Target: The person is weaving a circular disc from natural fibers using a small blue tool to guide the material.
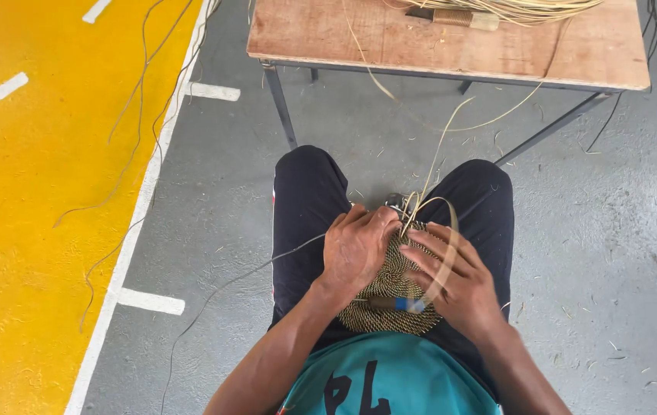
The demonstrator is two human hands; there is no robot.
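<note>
A round woven disc (387, 296) of dark and tan strands rests on my lap, between my knees in dark trousers. My left hand (355, 250) is closed over its upper left edge, fingers curled at the rim. My right hand (451, 284) lies across its right side with fingers spread, and a pale flat cane strip (440, 211) loops up over them from the rim. A thin tool with a blue band (405, 305) lies across the lower part of the disc. A long thin strand (251, 273) trails off to the left.
A wooden table (590, 54) on metal legs stands ahead, carrying a bundle of pale cane strips (528, 9) and a knife-like tool (451, 17). Grey concrete floor (620, 230) lies around me; a yellow painted area (36, 192) with white lines is at left, with loose strands on it.
</note>
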